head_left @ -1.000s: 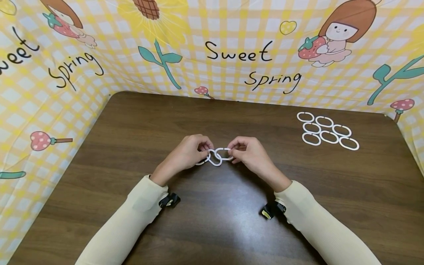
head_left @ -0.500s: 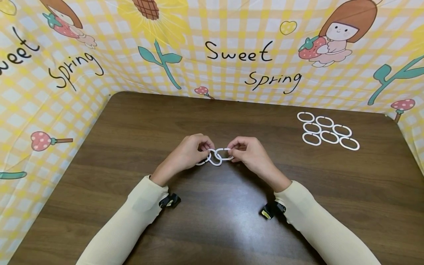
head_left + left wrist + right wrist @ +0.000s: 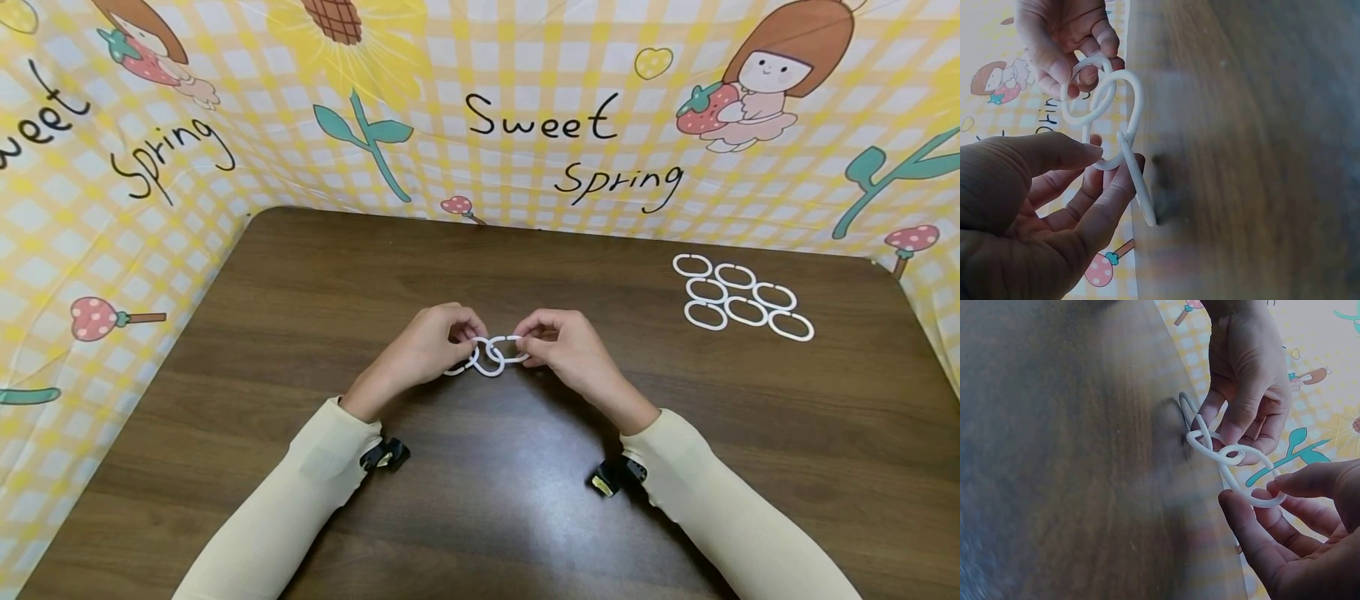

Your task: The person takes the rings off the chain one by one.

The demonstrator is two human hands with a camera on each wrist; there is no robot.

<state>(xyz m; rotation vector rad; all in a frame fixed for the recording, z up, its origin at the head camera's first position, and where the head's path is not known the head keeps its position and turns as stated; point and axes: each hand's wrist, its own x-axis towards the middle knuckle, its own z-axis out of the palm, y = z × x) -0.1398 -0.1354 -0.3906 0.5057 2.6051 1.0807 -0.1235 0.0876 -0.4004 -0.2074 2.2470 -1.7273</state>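
Three white plastic chain links are joined in a short row between the hands. My left hand point(image 3: 429, 343) pinches the middle link point(image 3: 1137, 103) between thumb and fingers. My right hand point(image 3: 562, 343) holds the right-hand link point(image 3: 1265, 504) by its outer end, thumb against fingers. That link passes through the middle one, and its upper side shows a small gap in the head view. From the middle link hangs the third link point(image 3: 1139, 184), slanting down by the left fingers; in the head view the left hand partly hides it.
Several loose white links point(image 3: 746, 311) lie flat in a cluster at the back right of the brown wooden table point(image 3: 480, 500). A yellow checked cloth point(image 3: 510, 50) with printed figures stands behind and along the left side. Black wrist cameras point(image 3: 606, 479) sit on both cuffs.
Almost nothing differs. The middle link has shifted very slightly; both hands keep their hold in the same place.
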